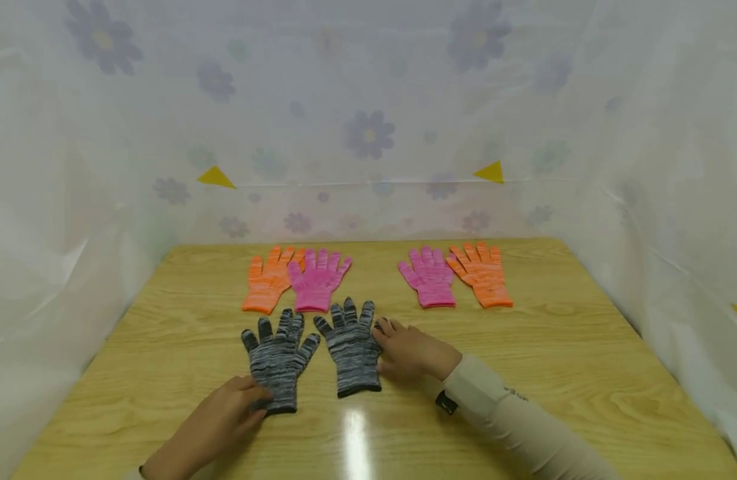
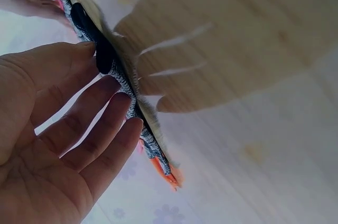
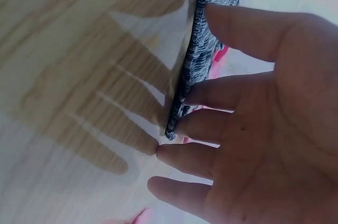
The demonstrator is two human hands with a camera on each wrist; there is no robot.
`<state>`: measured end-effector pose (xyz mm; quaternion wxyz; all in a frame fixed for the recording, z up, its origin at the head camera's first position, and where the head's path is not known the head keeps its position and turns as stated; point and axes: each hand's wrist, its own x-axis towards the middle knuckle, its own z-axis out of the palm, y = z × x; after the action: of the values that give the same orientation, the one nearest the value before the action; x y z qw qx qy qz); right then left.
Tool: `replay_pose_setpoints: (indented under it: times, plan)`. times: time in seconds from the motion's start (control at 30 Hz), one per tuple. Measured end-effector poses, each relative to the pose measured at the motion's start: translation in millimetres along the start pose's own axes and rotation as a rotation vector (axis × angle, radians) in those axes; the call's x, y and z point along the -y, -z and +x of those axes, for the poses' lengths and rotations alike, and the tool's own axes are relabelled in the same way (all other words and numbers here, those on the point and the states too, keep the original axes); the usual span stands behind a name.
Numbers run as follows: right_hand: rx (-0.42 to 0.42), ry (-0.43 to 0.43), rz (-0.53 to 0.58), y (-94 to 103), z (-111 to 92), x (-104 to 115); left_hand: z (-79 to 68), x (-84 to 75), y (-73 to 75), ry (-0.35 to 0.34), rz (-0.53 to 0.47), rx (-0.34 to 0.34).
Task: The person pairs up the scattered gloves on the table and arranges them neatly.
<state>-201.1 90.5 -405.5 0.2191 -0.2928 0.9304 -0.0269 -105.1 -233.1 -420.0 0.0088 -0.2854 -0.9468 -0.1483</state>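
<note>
Two grey-and-black knit gloves lie flat on the table, side by side with fingers pointing away. My left hand touches the lower left edge of the left grey glove, near its cuff. In the left wrist view, the left thumb meets the dark cuff, and the relaxed fingers reach along the glove's edge. My right hand rests at the right edge of the right grey glove, partly covering its outermost finger. Its fingers are spread and fairly straight in the right wrist view, with the thumb against the knit.
Farther back on the wooden table, a pink glove overlaps an orange glove on the left. Another pink glove lies beside an orange one on the right. A flower-patterned sheet surrounds the table.
</note>
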Motion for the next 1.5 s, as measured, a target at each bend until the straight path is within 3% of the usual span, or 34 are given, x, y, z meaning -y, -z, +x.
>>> replay_pose_setpoints:
  times: [0.27, 0.37, 0.5, 0.57, 0.7, 0.83, 1.03, 1.27, 1.5]
  plan:
    - [-0.041, 0.006, -0.012, -6.1, 0.8, -2.6, 1.4, -0.8, 0.3, 0.011, -0.006, 0.013]
    - [-0.158, 0.060, -0.042, -7.9, 1.2, -2.9, 0.9, -0.3, -0.2, 0.013, -0.008, 0.021]
    - [-0.354, 0.201, -0.044, -5.9, -3.6, 3.8, 0.3, -0.2, -0.2, 0.018, -0.013, 0.032]
    - [-0.392, 0.274, -0.004, -3.7, -7.5, 9.8, -0.1, -0.2, 0.2, 0.019, -0.014, 0.034]
    - [-0.363, 0.385, 0.039, -3.2, -10.7, 21.0, -0.7, 0.5, 1.1, 0.021, -0.012, 0.037]
    - [-0.315, 0.425, 0.006, -6.4, -8.0, 27.4, -0.7, 1.0, 1.6, 0.022, -0.011, 0.041]
    - [-0.273, 0.406, 0.024, -11.3, -7.5, 32.0, -0.8, -0.5, 2.7, 0.030, -0.029, 0.066]
    - [-0.305, 0.377, -0.021, -17.3, -9.2, 34.9, -0.9, -1.3, 2.8, 0.016, -0.006, 0.067]
    - [-0.329, 0.391, -0.056, -17.7, -16.2, 38.8, -3.1, -5.2, 1.0, 0.070, 0.015, 0.090]
